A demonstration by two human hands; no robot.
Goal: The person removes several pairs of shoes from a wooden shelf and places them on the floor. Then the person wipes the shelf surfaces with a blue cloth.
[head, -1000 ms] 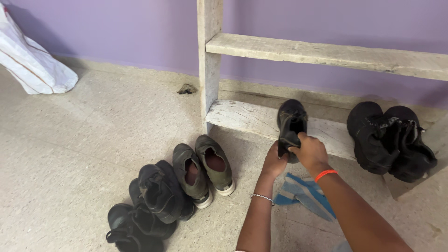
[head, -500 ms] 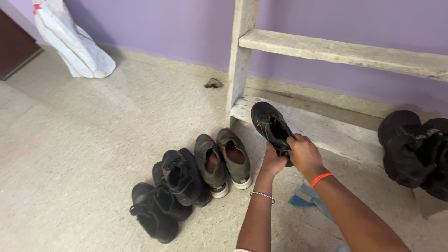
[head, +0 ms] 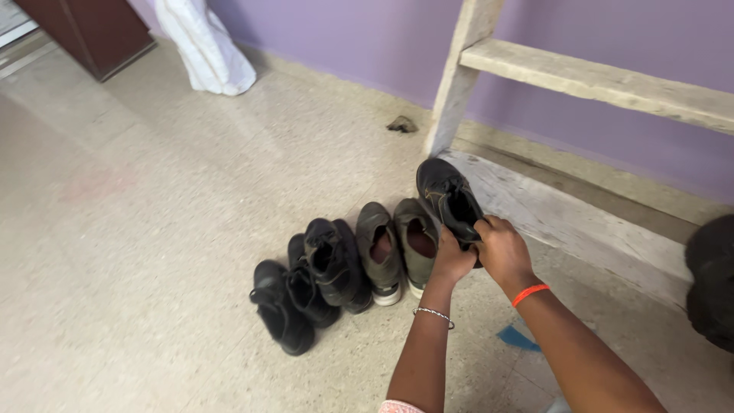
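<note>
Black shoe (head: 447,200) is held off the floor in both hands, its toe pointing up and away toward the lower plank (head: 566,222) of a rough wooden rack, just above and beside that plank's left end.

Head view:
- Right hand (head: 505,251): fingers closed on the collar at the heel end, with fingertips hooked into the opening.
- Left hand (head: 453,260): fingers closed around the underside near the heel, supporting the sole.
- Olive slip-on pair (head: 397,243): stands on the terrazzo floor (head: 153,229) just left of the hands, openings up.
- Black lace-up shoes (head: 310,287): several, piled touching one another, further left.
- Dark footwear (head: 711,283): on the plank at the right frame edge, mostly cut off.
- White sack (head: 206,46): leans on the purple wall (head: 344,30), well apart.
- Small dark scrap (head: 401,124): lies by the rack upright (head: 459,76).
- Blue piece (head: 520,338): lies on the floor below the right forearm.

Handling judgement: the shoe appears light, with a stiff sole and a pliable upper. Collar and heel counter offer the firmest hold; the soft upper would fold under a pinch. Not fragile, and not slippery.
</note>
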